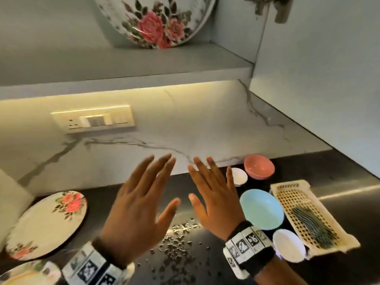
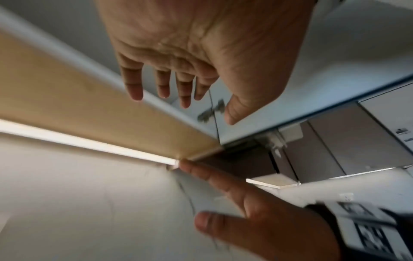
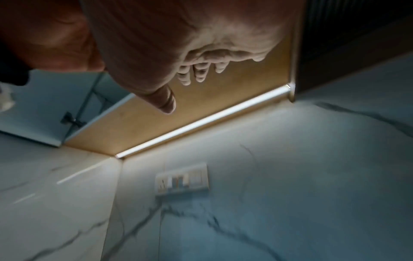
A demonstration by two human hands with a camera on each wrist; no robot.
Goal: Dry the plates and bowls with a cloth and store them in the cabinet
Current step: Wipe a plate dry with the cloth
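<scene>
**Both hands bare and spread below the open cabinet**

No readable writing anywhere; only black-and-white square markers on both wristbands.

Floral plate [image 1: 156, 21] standing on edge inside the cabinet [image 1: 127, 64], face toward the camera, leaning back. Second floral plate [image 1: 46, 224] lying flat at the counter's left end, close to the wall corner; a third plate [image 1: 22, 274] cut off by the bottom-left edge.

Pink bowl [image 1: 259, 167] by the backsplash, small white bowl [image 1: 238, 176] just beside it. Blue bowl [image 1: 261, 209] nearer, another white bowl [image 1: 289, 244] in front of that. All four mouth-up, right of the hands.

Left hand [image 1: 139, 204] and right hand [image 1: 213, 194] raised side by side above the counter [image 1: 308, 177], fingers straight and fanned wide, holding nothing, thumbs near each other but apart.

Cream basket [image 1: 287, 194] lying right of the bowls, long axis running away from the camera toward the left, a dark striped item inside. Water drops [image 1: 176, 239] scattered on the counter below the hands. Switch plate [image 1: 92, 119] on the marble wall. Cabinet door [image 1: 318, 68] swung open at right, overhanging the bowls. Open counter between the left plate and the drops.
</scene>
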